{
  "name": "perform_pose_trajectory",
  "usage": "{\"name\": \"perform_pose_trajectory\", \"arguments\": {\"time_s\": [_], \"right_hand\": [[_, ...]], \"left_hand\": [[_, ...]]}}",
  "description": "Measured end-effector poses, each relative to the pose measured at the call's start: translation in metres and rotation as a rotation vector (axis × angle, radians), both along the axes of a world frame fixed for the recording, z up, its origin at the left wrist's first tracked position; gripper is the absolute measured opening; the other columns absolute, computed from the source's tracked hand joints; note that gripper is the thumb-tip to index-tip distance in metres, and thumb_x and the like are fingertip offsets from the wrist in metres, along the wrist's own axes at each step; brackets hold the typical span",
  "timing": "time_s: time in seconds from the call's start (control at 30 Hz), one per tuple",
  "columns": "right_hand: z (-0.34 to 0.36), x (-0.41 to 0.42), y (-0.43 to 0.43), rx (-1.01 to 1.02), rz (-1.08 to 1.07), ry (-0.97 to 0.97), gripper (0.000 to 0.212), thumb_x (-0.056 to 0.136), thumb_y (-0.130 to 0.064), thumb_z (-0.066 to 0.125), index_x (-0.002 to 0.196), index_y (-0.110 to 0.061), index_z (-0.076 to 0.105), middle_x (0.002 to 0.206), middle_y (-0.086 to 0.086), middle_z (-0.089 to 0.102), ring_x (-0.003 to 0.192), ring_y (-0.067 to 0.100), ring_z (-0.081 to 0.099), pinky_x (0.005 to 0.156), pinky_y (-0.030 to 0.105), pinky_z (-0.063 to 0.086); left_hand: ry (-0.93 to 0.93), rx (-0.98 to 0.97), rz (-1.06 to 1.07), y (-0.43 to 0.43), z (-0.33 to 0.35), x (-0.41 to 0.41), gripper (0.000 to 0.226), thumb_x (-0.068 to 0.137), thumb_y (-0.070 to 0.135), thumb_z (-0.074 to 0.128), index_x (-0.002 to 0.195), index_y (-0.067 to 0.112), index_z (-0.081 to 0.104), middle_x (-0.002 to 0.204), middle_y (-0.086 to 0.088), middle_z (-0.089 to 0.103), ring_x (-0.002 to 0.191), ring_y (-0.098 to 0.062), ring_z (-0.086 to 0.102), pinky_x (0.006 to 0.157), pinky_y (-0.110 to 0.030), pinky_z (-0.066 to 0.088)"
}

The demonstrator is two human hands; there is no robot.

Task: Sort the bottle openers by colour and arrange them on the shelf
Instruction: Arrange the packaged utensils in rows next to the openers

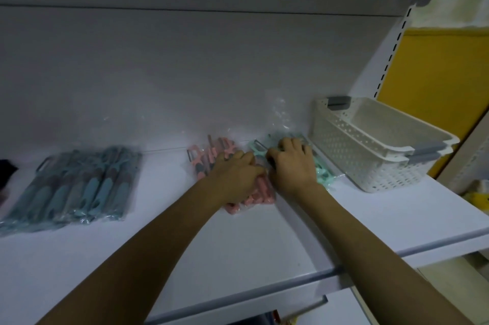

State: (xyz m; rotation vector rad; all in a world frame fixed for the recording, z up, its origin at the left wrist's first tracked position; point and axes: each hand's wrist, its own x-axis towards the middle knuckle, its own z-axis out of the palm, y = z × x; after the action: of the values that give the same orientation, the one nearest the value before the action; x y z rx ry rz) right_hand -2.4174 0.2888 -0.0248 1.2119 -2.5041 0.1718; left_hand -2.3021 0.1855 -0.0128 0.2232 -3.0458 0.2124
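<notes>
On the white shelf lie three groups of bottle openers in clear plastic wrap. A blue pile lies at the left. A pink pile sits in the middle, and my left hand rests on top of it with fingers curled over the packets. A mint-green pile lies just right of it, by the basket. My right hand covers the green pile, fingers curled on a green opener whose metal head sticks out to the left. Both hands touch each other between the piles.
Two stacked white perforated baskets with grey handles stand at the right end of the shelf. A dark object shows at the far left edge. The shelf's front edge runs below my forearms. A yellow panel stands behind the shelf upright.
</notes>
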Motion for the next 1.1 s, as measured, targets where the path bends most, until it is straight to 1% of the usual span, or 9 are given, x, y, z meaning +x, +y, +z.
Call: {"name": "perform_pose_trajectory", "arguments": {"time_s": [0.1,0.2,0.33,0.47,0.57,0.67,0.77,0.93,1.1], "right_hand": [[0.004,-0.004,-0.004,0.087,-0.084,-0.017,0.044,0.086,-0.018,0.055,0.129,-0.016,0.046,0.125,0.015,0.048,0.117,0.035,0.045,0.093,0.040,0.040],[0.015,-0.008,-0.009,0.060,-0.118,-0.040,0.044,0.087,-0.009,0.053,0.130,-0.011,0.043,0.126,0.017,0.048,0.117,0.035,0.046,0.089,0.040,0.044],[0.010,0.004,-0.010,-0.024,-0.007,-0.025,0.030,0.087,-0.022,0.054,0.114,-0.008,0.058,0.117,0.014,0.054,0.111,0.031,0.049,0.087,0.035,0.038],[-0.001,0.032,-0.021,-0.246,-0.054,-0.473,0.055,0.098,-0.048,0.035,0.101,0.001,0.061,0.106,0.024,0.064,0.099,0.038,0.060,0.082,0.037,0.044],[0.006,0.033,-0.034,-0.341,-0.106,-0.811,0.075,0.091,-0.065,0.032,0.098,0.002,0.063,0.110,0.026,0.063,0.104,0.037,0.059,0.084,0.033,0.041],[0.010,0.041,-0.050,-0.313,-0.067,-0.960,0.081,0.085,-0.073,0.037,0.105,0.001,0.065,0.110,0.021,0.065,0.103,0.034,0.061,0.089,0.033,0.044],[0.007,0.050,-0.061,-0.390,-0.002,-1.238,0.071,0.084,-0.066,0.049,0.102,0.000,0.067,0.093,0.013,0.070,0.085,0.025,0.067,0.081,0.030,0.054],[0.011,0.052,-0.040,-0.761,0.309,-1.752,0.034,0.088,-0.025,0.064,0.111,-0.001,0.065,0.102,0.017,0.071,0.090,0.026,0.070,0.077,0.031,0.057],[0.036,0.058,-0.025,-0.939,0.641,-1.573,0.041,0.078,-0.005,0.071,0.115,0.006,0.058,0.105,0.021,0.067,0.096,0.033,0.066,0.084,0.036,0.055]], "left_hand": [[-0.014,0.017,-0.013,-0.002,0.000,0.003,0.036,0.094,0.031,0.045,0.129,0.030,0.047,0.144,0.003,0.035,0.129,-0.022,0.032,0.101,-0.048,0.028],[-0.017,0.128,-0.003,-0.002,-0.004,0.009,0.033,0.098,0.033,0.036,0.128,0.026,0.046,0.140,0.003,0.044,0.132,-0.021,0.033,0.107,-0.048,0.018],[0.358,0.398,0.180,-0.005,-0.014,0.023,0.031,0.097,0.028,0.042,0.126,0.020,0.051,0.142,-0.002,0.042,0.135,-0.023,0.031,0.114,-0.047,0.015],[0.709,0.936,0.677,-0.024,-0.012,0.037,0.048,0.090,0.032,0.057,0.134,0.014,0.045,0.148,-0.014,0.032,0.134,-0.034,0.033,0.109,-0.046,0.033],[0.829,1.446,0.792,-0.026,-0.009,0.038,0.069,0.084,0.031,0.066,0.139,0.011,0.030,0.118,-0.004,0.049,0.094,-0.023,0.058,0.077,-0.032,0.050],[0.820,1.714,0.809,-0.027,0.000,0.034,0.056,0.080,0.030,0.073,0.114,-0.001,0.041,0.092,-0.009,0.063,0.071,-0.023,0.065,0.060,-0.031,0.053],[0.674,1.918,0.756,-0.025,0.006,0.035,0.042,0.080,0.029,0.073,0.103,-0.003,0.060,0.088,-0.020,0.071,0.079,-0.032,0.070,0.069,-0.040,0.057],[0.698,1.828,0.350,-0.020,0.003,0.043,0.036,0.081,0.010,0.070,0.116,0.012,0.060,0.103,-0.012,0.072,0.091,-0.026,0.070,0.077,-0.036,0.057],[0.821,1.582,0.020,-0.025,0.020,0.057,0.061,0.064,0.011,0.083,0.117,0.022,0.053,0.106,0.002,0.070,0.098,-0.017,0.068,0.073,-0.025,0.055]]}}
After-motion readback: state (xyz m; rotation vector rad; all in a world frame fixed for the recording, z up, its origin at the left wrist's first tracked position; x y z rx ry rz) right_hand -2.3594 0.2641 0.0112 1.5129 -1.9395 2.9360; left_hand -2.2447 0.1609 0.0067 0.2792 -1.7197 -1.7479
